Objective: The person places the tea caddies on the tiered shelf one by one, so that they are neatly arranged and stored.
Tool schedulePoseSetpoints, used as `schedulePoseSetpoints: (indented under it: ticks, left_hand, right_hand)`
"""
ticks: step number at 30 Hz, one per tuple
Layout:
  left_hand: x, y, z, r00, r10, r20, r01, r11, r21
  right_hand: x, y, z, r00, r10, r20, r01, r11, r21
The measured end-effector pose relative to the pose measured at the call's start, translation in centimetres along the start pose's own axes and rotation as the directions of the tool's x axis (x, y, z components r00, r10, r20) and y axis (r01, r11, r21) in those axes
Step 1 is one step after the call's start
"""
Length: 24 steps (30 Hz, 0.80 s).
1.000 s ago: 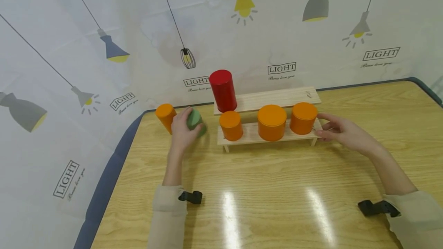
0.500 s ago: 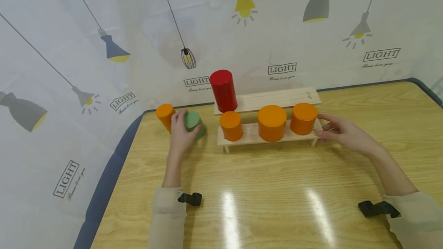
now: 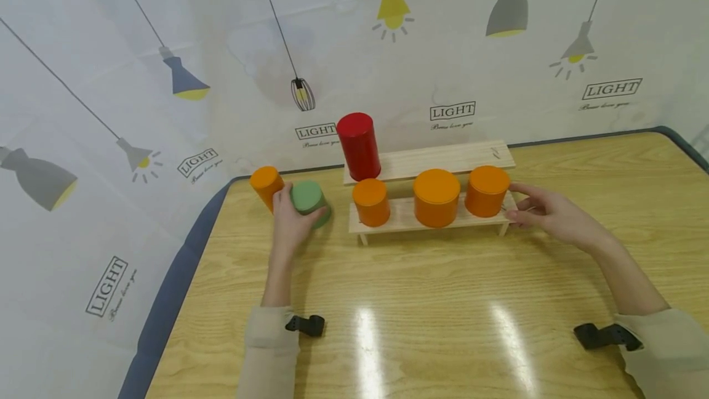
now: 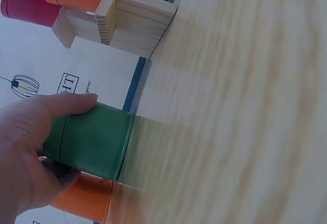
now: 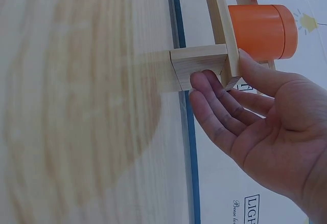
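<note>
In the head view my left hand (image 3: 290,220) grips a green tin (image 3: 308,197) by its side. The left wrist view has the thumb along one side of this green tin (image 4: 94,139), whose base is at the table. A taller orange tin (image 3: 266,185) stands just left of that hand. My right hand (image 3: 559,220) holds the right end of a two-tier wooden rack (image 3: 401,217). In the right wrist view its thumb is at the board's edge, its fingers curl by the rack's leg (image 5: 199,60). Three orange tins (image 3: 436,197) stand on the lower tier.
A tall red tin (image 3: 360,148) stands at the left end of the rack's upper board (image 3: 443,156). Behind the wooden table (image 3: 432,288) hangs a lamp-patterned cloth (image 3: 232,60). Dark blue edging (image 3: 183,263) borders the table's left side.
My left hand and the green tin have shifted slightly towards me, and more of the tin's lid shows. The right hand and the rack stay in place.
</note>
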<state>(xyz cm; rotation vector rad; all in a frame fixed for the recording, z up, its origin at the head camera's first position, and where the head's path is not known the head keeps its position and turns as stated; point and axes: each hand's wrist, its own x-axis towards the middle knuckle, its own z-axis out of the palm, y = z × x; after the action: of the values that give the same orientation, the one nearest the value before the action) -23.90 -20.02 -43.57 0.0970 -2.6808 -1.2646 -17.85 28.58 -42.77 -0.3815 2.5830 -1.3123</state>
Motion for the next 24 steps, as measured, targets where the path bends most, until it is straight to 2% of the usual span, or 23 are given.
schedulePoseSetpoints:
  ticks: [8, 13, 17, 24]
  left_hand:
    - [-0.5, 0.6, -0.1, 0.998, 0.010, -0.065, -0.016, 0.996, -0.091]
    - [-0.8, 1.6, -0.5, 0.990, 0.062, -0.127, -0.078, 0.988, -0.132]
    - [-1.0, 2.3, -0.8, 0.974, 0.125, -0.189, -0.156, 0.975, -0.160]
    - [-1.7, 3.8, -1.4, 0.929, 0.226, -0.293, -0.291, 0.935, -0.201]
  right_hand:
    - [0.0, 0.1, 0.0, 1.000, 0.003, 0.001, -0.003, 1.000, 0.004]
    - [0.1, 0.2, 0.0, 1.000, 0.008, 0.001, -0.008, 1.000, 0.006]
    - [0.1, 0.2, 0.0, 1.000, 0.005, 0.002, -0.005, 1.000, 0.016]
    - [0.0, 0.2, 0.0, 1.000, -0.009, 0.000, 0.009, 1.000, 0.026]
